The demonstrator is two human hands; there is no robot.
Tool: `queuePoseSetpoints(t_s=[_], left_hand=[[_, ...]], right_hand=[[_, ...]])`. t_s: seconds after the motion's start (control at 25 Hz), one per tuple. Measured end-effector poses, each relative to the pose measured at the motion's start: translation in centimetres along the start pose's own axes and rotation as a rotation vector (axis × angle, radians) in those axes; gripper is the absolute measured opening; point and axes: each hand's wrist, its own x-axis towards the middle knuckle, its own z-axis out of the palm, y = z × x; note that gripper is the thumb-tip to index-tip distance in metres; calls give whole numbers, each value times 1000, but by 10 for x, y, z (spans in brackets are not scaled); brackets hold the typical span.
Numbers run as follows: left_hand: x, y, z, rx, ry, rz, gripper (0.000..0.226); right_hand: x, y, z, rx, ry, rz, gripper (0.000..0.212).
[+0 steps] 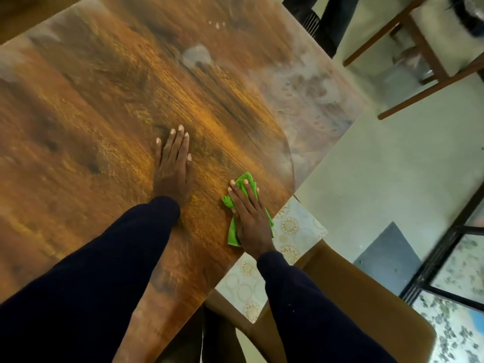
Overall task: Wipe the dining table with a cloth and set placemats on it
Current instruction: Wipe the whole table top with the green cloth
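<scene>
1. Fingers (pixel 246 191) of the right hand (pixel 251 224) lie straight and slightly spread, pressing a green cloth (pixel 245 178) flat onto the table (pixel 104 100) close to its near right edge.
2. The cloth is bunched under the palm; its folds show past the fingertips and along the thumb side of the hand.
3. The left hand (pixel 174 163) rests palm down on the table, further in from that edge, and is apart from the cloth. Its fingers (pixel 180 138) are straight and close together, with the thumb held out a little.
4. Dark sleeves cover both arms to the wrists.
5. The table is glossy brown wood grain, with a pale, hazy patch (pixel 301 87) across its far right corner.
6. Pale placemats (pixel 296 226) with gold round patterns lie on the seat of a brown chair (pixel 353 297) just beside the table's near right edge. They are partly tucked under that edge, and I cannot tell how many are stacked.
7. A second, wooden-framed chair (pixel 419 48) stands well apart from the table's far right corner on a pale floor (pixel 392 166).
</scene>
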Motion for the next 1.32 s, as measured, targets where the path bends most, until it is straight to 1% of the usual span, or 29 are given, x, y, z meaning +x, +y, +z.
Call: queuePoseSetpoints(t_s=[0.08,0.16,0.32,0.48,0.6,0.72,0.84,1.0,1.16,1.32], left_hand=[[-16,6,-10,-95,15,-54,48],[-50,20,-21,-136,-11,-88,49],[-122,61,-48,-156,-76,-29,50],[-169,117,-76,-129,-150,45,52],[-204,165,-81,-85,-137,178,48],[-238,218,-83,-54,-124,246,45],[-283,287,-93,-16,-119,222,49],[-329,358,-103,16,25,205,46],[-344,379,-102,43,104,158,43],[-341,392,-83,30,77,90,44]], right_hand=[[-17,11,-8,32,24,76,55],[-30,19,-20,72,39,152,57],[-52,20,-55,193,76,230,53],[-101,18,-92,217,110,191,49],[-153,27,-118,261,114,139,49],[-205,41,-144,317,115,120,48],[-258,61,-175,348,105,61,47],[-315,85,-206,370,47,37,49],[-330,96,-224,402,25,-8,47],[-336,108,-232,453,24,15,46]])
